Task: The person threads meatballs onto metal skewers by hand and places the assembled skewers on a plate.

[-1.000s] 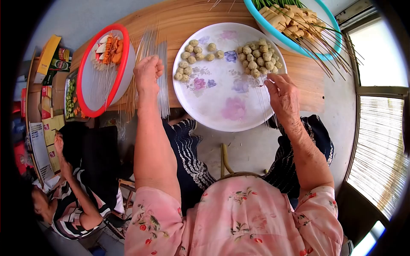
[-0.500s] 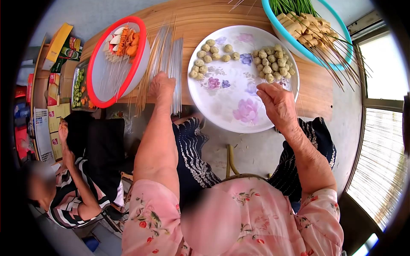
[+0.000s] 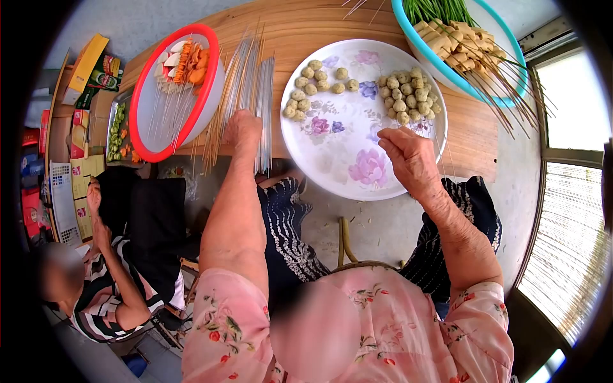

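My left hand (image 3: 244,131) is closed, with its curled fingers down on a spread of thin skewers (image 3: 246,83), some wooden and some metallic grey. Its fingertips are hidden, so what they grip cannot be made out. Over the right part of a large white flowered plate (image 3: 332,163), my right hand (image 3: 410,159) is closed in a pinch. Whatever lies between its fingers is too small or hidden to name. Just beyond it sits a cluster of speckled greenish balls (image 3: 408,96). Several more balls (image 3: 316,80) lie apart at the plate's upper left.
A red-rimmed basin (image 3: 153,121) holds skewered food on the left. At the upper right, a turquoise-rimmed basin (image 3: 516,80) has skewered rolls (image 3: 453,45) and green stalks, with sticks jutting out. A metal tray (image 3: 118,131) and a seated person (image 3: 115,293) are further left.
My right hand has shifted slightly left and down, away from the ball cluster. My left hand stays at the skewers, almost unmoved. The balls look the same.
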